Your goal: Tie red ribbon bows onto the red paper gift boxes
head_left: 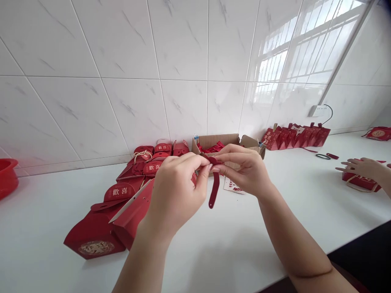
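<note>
Pinching a narrow dark-red strip [215, 189] with a rounded, punched end, you hold it above the smooth white worktop [235, 244]; the grips of your left hand [181, 181] and right hand [246, 169] are both closed at the fingertips on its upper part, which your fingers partly hide; its free length hangs below them, the long axis near upright but tilted, so the end with the small hole points down and slightly left; behind your hands stands an open brown cardboard box [220, 140] holding red pieces; to the left, dark-red printed gift boxes [97, 234] crowd together; well apart on the right, another person's hand [363, 169] is at a corded red box [356, 181].
</note>
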`<move>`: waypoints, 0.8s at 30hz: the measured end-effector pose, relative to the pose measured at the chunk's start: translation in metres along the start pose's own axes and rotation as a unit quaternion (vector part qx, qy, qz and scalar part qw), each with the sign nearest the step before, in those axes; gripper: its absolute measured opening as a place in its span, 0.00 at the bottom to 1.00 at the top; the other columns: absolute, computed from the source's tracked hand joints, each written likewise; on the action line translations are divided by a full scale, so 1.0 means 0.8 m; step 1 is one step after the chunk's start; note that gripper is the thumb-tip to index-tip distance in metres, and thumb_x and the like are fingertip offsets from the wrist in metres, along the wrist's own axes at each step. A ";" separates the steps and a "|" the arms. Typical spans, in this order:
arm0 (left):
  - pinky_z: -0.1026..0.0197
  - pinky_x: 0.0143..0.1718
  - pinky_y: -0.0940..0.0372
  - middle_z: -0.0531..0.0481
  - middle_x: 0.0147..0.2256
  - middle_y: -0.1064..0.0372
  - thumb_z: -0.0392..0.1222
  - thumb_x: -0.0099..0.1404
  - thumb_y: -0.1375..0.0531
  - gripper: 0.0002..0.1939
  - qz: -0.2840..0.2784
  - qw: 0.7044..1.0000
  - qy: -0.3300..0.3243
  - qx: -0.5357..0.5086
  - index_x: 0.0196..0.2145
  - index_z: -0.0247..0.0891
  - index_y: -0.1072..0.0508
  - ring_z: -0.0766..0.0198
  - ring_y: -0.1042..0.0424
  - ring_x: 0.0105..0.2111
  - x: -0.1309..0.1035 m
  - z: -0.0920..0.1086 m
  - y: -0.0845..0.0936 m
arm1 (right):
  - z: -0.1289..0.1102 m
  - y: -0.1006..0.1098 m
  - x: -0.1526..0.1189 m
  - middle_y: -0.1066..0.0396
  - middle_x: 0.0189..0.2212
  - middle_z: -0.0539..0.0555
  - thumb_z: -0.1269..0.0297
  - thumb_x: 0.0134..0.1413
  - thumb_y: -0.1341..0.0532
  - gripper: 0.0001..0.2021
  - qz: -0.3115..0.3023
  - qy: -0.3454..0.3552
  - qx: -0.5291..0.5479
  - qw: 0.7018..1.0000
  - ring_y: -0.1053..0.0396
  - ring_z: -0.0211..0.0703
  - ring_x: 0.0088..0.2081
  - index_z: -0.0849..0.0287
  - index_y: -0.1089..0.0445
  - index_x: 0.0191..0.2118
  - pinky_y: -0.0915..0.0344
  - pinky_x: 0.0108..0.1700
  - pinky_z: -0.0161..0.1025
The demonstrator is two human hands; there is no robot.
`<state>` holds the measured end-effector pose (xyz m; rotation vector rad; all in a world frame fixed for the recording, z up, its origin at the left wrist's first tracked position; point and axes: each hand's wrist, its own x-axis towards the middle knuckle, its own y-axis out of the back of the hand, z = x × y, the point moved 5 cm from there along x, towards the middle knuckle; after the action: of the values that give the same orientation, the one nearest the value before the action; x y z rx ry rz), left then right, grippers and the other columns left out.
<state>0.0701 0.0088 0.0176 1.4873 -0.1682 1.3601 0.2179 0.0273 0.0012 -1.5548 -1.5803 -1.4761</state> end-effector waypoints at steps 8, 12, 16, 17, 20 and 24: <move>0.58 0.32 0.41 0.56 0.20 0.36 0.34 0.64 0.48 0.11 -0.080 0.990 -0.056 0.101 0.25 0.37 0.32 0.67 0.40 0.21 -0.001 0.001 -0.010 | 0.001 -0.004 -0.004 0.30 0.29 0.53 0.68 0.56 0.39 0.05 -0.097 0.043 -0.030 0.994 0.33 0.37 0.29 0.58 0.25 0.37 0.33 0.27 0.36; 0.59 0.30 0.43 0.56 0.20 0.36 0.34 0.64 0.47 0.11 -0.100 0.988 -0.061 0.097 0.25 0.38 0.32 0.68 0.43 0.20 -0.002 -0.001 -0.009 | 0.002 -0.005 -0.004 0.30 0.28 0.52 0.69 0.53 0.38 0.04 -0.109 0.038 -0.009 0.993 0.35 0.35 0.26 0.59 0.25 0.34 0.36 0.26 0.35; 0.61 0.28 0.45 0.57 0.20 0.36 0.35 0.64 0.46 0.10 -0.104 0.991 -0.050 0.066 0.25 0.39 0.32 0.68 0.43 0.20 -0.002 -0.001 -0.006 | 0.001 -0.006 -0.003 0.30 0.27 0.51 0.69 0.51 0.37 0.03 -0.090 0.037 0.003 0.995 0.35 0.35 0.25 0.58 0.25 0.33 0.37 0.25 0.35; 0.61 0.28 0.45 0.57 0.20 0.36 0.35 0.64 0.45 0.10 -0.104 0.992 -0.047 0.060 0.25 0.39 0.32 0.68 0.43 0.20 -0.003 0.000 -0.006 | 0.000 -0.005 -0.003 0.30 0.26 0.51 0.70 0.51 0.38 0.04 -0.082 0.041 0.002 0.996 0.35 0.35 0.26 0.58 0.25 0.32 0.37 0.25 0.35; 0.61 0.28 0.45 0.57 0.21 0.35 0.36 0.64 0.46 0.10 -0.092 0.993 -0.044 0.056 0.25 0.39 0.31 0.68 0.43 0.20 -0.003 0.002 -0.004 | -0.004 -0.003 -0.003 0.31 0.25 0.51 0.71 0.50 0.39 0.05 -0.060 0.053 -0.004 0.997 0.35 0.36 0.25 0.58 0.25 0.32 0.36 0.25 0.35; 0.59 0.30 0.43 0.56 0.21 0.34 0.34 0.64 0.47 0.11 -0.073 0.994 -0.058 0.060 0.25 0.39 0.32 0.69 0.41 0.20 -0.003 0.007 -0.004 | -0.008 -0.003 -0.002 0.31 0.24 0.50 0.71 0.50 0.39 0.04 -0.043 0.051 0.009 0.998 0.35 0.36 0.25 0.58 0.26 0.31 0.37 0.24 0.35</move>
<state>0.0750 0.0049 0.0147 1.6478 -0.0504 1.1855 0.2144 0.0214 0.0007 -1.3950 -1.6148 -1.5573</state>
